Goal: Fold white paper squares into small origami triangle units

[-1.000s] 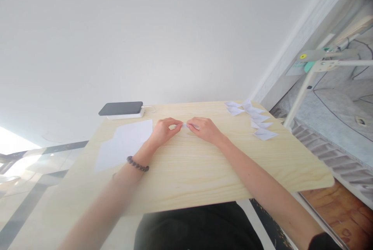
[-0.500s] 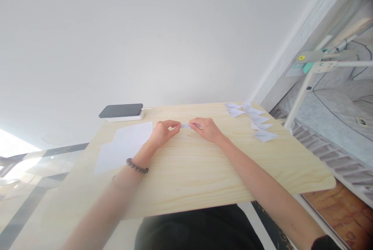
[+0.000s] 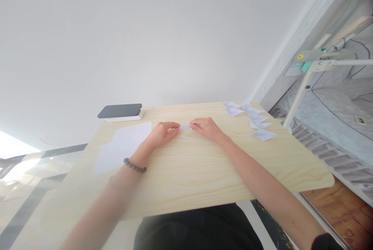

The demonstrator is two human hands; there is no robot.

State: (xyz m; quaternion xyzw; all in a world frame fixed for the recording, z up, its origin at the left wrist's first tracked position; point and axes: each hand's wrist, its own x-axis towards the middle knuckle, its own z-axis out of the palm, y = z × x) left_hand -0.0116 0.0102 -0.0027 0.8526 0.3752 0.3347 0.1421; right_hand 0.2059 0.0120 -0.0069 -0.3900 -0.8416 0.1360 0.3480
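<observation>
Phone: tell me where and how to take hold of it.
Probably best by its left end, coming from the left and pinching top and underside: the phone lies flat on a white block, and that end juts out past it. Leave the right end alone, since a cable shows there.

Left wrist [image 3: 142, 153]: bracelet [image 3: 134, 165], round dark beads | right arm [image 3: 262, 180]: sleeve [image 3: 326, 242], black, short | lap: garment [image 3: 201, 228], black, plain
</observation>
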